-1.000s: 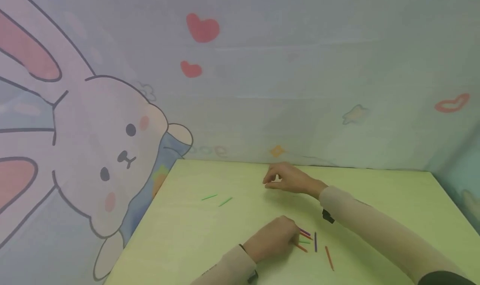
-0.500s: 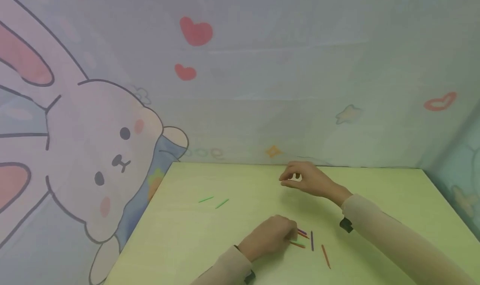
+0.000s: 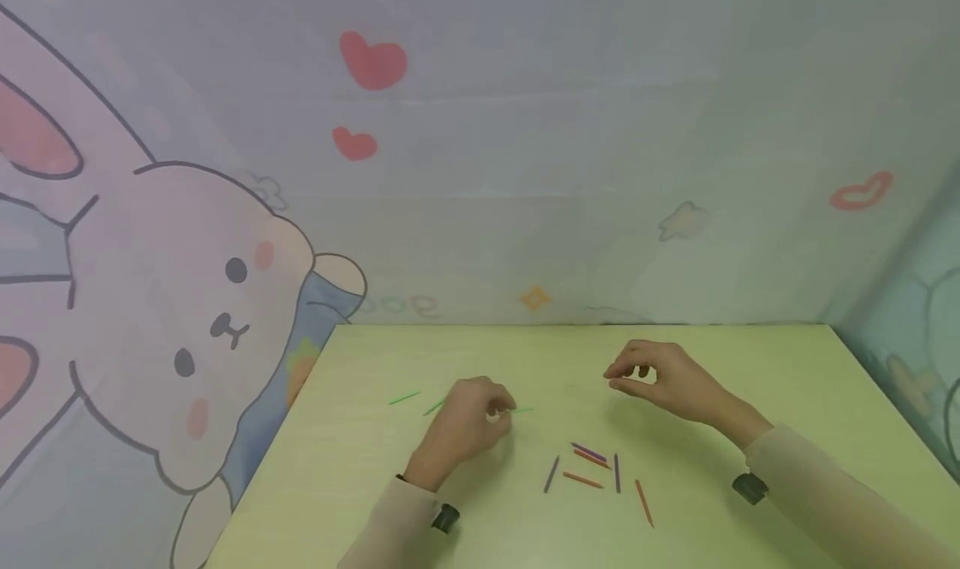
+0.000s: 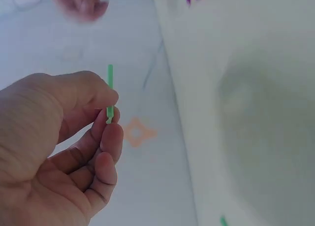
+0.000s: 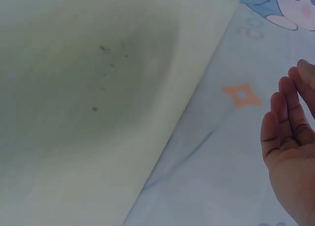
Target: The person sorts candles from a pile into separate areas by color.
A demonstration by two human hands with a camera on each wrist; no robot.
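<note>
My left hand (image 3: 468,423) pinches a thin green stick (image 4: 110,78) between thumb and index finger, just above the table. The stick has a narrowed tip, seen in the left wrist view, and points right in the head view. Two more green sticks, one of them a loose green stick (image 3: 404,398), lie at the far left; my left hand partly covers the other. My right hand (image 3: 675,381) hovers over the table's right half, thumb and index fingertips close together. In the right wrist view its other fingers (image 5: 279,113) are gently bent, with no object visible in them.
Near the table's (image 3: 720,369) front middle lie orange and purple sticks, among them a purple stick (image 3: 552,474), an orange stick (image 3: 582,480) and a separate orange stick (image 3: 644,503) to the right. A cloth backdrop (image 3: 480,244) with a rabbit print borders the far edge.
My left hand has moved from the stick cluster up and left, carrying a green stick out of it and uncovering a purple one. My right hand has shifted rightward.
</note>
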